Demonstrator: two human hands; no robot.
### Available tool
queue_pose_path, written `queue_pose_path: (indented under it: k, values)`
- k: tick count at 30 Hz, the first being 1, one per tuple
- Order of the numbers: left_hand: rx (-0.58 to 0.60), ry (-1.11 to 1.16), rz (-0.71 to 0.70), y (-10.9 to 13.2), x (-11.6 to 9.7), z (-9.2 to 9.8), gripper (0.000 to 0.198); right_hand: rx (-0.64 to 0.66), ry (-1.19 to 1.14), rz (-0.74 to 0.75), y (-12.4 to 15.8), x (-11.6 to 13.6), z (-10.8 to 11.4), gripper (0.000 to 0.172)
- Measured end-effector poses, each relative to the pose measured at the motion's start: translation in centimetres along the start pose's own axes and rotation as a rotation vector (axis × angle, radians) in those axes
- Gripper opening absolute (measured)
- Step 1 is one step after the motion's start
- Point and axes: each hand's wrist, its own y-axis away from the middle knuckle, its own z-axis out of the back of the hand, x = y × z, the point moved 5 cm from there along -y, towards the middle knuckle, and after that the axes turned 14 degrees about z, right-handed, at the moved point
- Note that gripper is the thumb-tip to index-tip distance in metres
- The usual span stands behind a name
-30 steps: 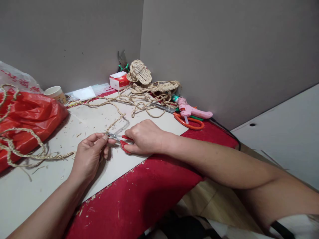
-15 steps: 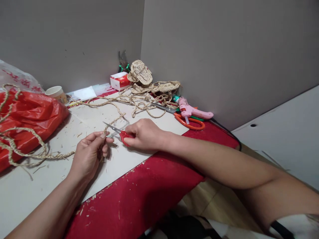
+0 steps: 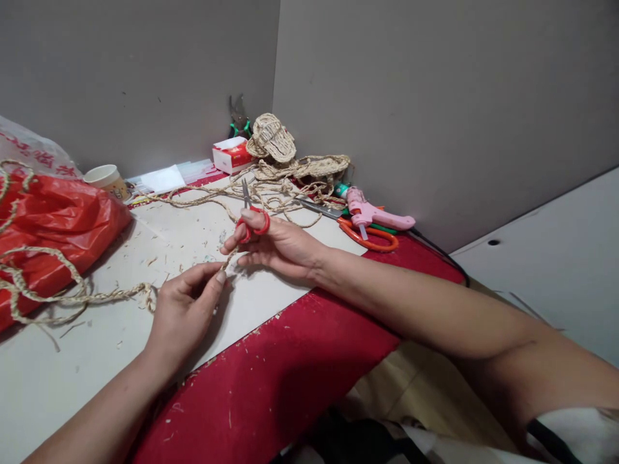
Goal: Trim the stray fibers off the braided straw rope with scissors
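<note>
Between thumb and fingers, my left hand [image 3: 186,316] pinches a braided straw rope [image 3: 229,259] near the front of the white board [image 3: 290,303]. The rope trails back leftward toward a red plastic bag [image 3: 91,212]. My right hand [image 3: 278,248] has small red-handled scissors [image 3: 247,222] hooked on its fingers, the blades pointing up and away. Its lower fingers are near the rope just beyond my left hand; whether they touch it I cannot tell.
Straw cords and a woven straw piece [image 3: 271,136] lie at the back beside a tissue box [image 3: 231,156] and pliers [image 3: 238,119]. To the right are orange-handled scissors [image 3: 370,241] and a pink glue gun [image 3: 377,216]. A paper cup [image 3: 105,180] stands at left.
The small scissors have swung upright in my right hand, away from the rope, and its fingers have spread. My left hand has shifted right with the rope.
</note>
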Motion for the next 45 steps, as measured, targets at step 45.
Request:
queue_pose_path:
  k: [45]
  values:
    - [0.181, 0.509, 0.401, -1.7, 1.6, 0.6, 0.021, -0.124, 0.564, 0.169, -1.7, 5.6, 3.9, 0.052]
